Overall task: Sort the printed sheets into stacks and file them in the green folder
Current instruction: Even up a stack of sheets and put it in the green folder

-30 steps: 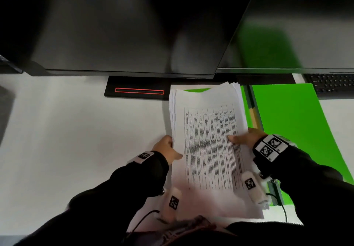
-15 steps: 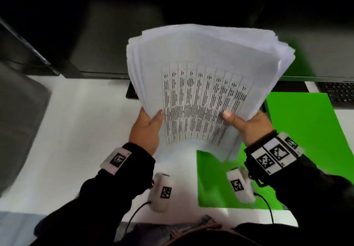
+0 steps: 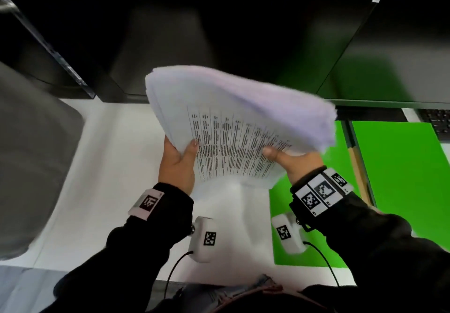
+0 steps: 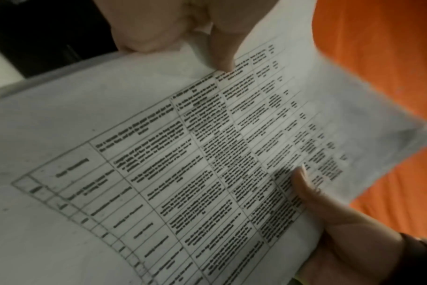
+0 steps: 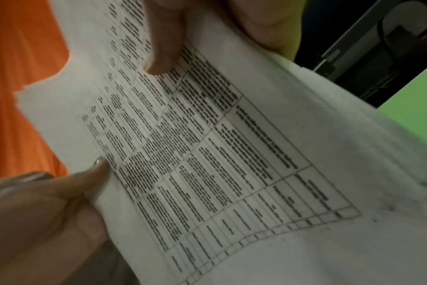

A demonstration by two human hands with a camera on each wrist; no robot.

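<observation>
I have the thick stack of white printed sheets (image 3: pixel 233 127) lifted off the white desk (image 3: pixel 109 166), held in both hands above it and in front of the dark monitors (image 3: pixel 219 32). My left hand (image 3: pixel 179 164) grips the stack's left edge, thumb pressed on the top page and the fingers out of sight behind the paper; my right hand (image 3: pixel 294 160) grips the right edge the same way, thumb lying flat across the printed table. The stack's long axis runs away from me: the near short edge hangs low between my wrists, while the far end rises and bends over away from me toward the monitors, so the pages curve like an arch. The top page faces me, its table columns running along that long axis. In the left wrist view the top sheet (image 4: pixel 207 154) shows the ruled table with my left thumb (image 4: pixel 222 50) on it; the right wrist view shows the same page (image 5: pixel 219 154) under my right thumb (image 5: pixel 163 48). The open green card folder (image 3: pixel 401 178) lies flat on the desk to the right, partly beneath the stack and my right wrist. A black keyboard (image 3: pixel 435 122) sits at the far right edge.
</observation>
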